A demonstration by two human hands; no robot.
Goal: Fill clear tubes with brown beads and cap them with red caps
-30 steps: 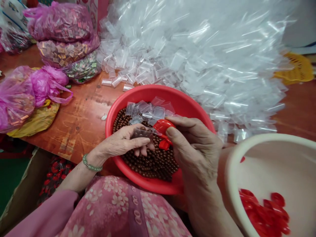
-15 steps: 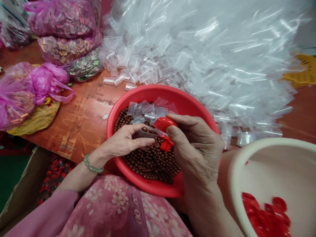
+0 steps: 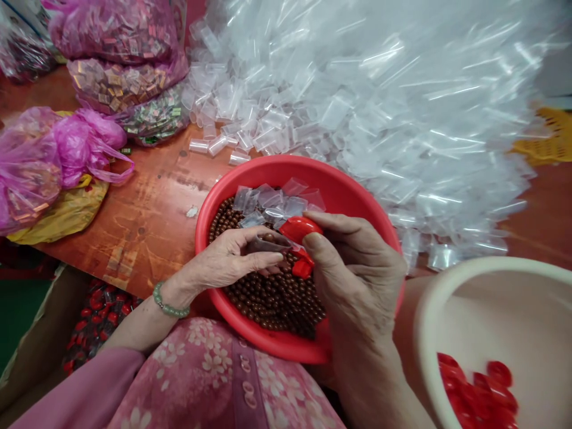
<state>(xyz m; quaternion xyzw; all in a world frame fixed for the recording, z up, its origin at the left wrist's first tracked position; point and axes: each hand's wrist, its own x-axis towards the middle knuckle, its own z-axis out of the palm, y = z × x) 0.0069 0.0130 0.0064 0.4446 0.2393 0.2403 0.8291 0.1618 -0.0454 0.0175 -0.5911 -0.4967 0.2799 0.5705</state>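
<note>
Over the red basin (image 3: 393, 238), my left hand (image 3: 223, 256) is closed around a clear plastic tube (image 3: 270, 242) with a brown ball inside. A glossy red plastic cap (image 3: 301, 227) is pinched between the thumb and forefinger of my right hand (image 3: 361, 271), right beside the tube's end. A second red piece (image 3: 302, 265) shows just below; whether my right fingers hold it I cannot tell. Many small brown balls (image 3: 272, 304) fill the basin. Clear tubes (image 3: 270, 199) lie on them toward the far side.
A large heap of clear plastic tubes (image 3: 339, 95) spreads behind the basin. Pink bags (image 3: 118, 36) of small pieces stand at the left. At lower right, a cream bucket (image 3: 426, 322) holds red caps (image 3: 487, 387). Red-topped items (image 3: 100, 316) lie in a box at lower left.
The view has shifted slightly. The tube and the red cap stay close together in my hands, with only a small change in the tube's angle.
</note>
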